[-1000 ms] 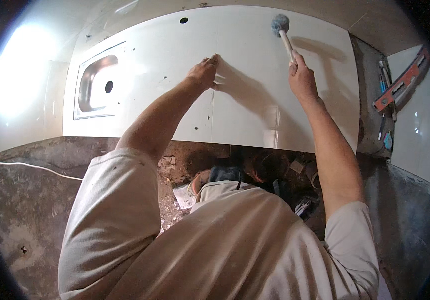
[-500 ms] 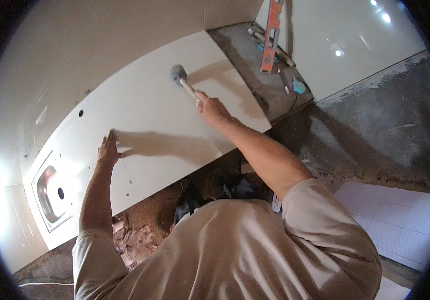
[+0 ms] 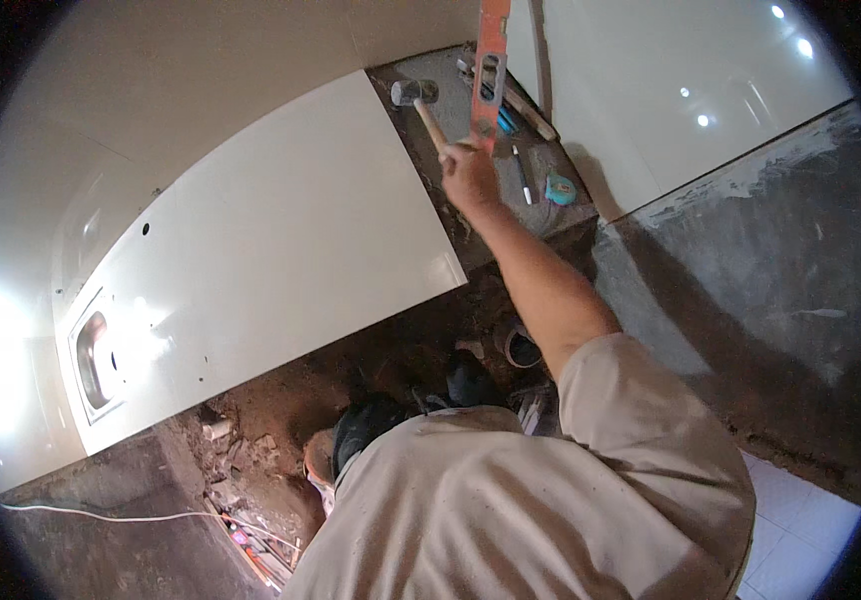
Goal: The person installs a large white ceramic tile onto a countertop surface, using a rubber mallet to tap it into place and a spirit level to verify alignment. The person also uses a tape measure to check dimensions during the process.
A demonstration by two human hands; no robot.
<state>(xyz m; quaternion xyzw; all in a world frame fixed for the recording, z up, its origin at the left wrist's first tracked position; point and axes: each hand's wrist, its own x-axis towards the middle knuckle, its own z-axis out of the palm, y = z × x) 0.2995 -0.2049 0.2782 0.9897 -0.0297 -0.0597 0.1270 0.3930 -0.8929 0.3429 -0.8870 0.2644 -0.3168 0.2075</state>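
Observation:
My right hand [image 3: 472, 180] is closed round the pale wooden handle of a rubber mallet [image 3: 414, 93]. The mallet's dark grey head is above the rough concrete ledge, just past the end of a white slab [image 3: 281, 220]. Close to my right hand is an orange spirit level [image 3: 490, 85], standing up along the far side. A black and white marker [image 3: 523, 177] and a teal tape measure [image 3: 560, 190] rest on the concrete ledge [image 3: 551, 158]. My left hand is out of the picture.
A steel sink [image 3: 96, 362] is set into the slab's left end, with a small dark hole [image 3: 146, 230] behind it. Glossy wall panels [image 3: 651, 90] stand on the right. Rubble [image 3: 261, 460], a pale cable [image 3: 111, 516] and a round pipe opening [image 3: 523, 348] are below the slab.
My right hand has carried the mallet from over the white slab to the right, over the concrete ledge. My left hand has left the slab and gone out of view.

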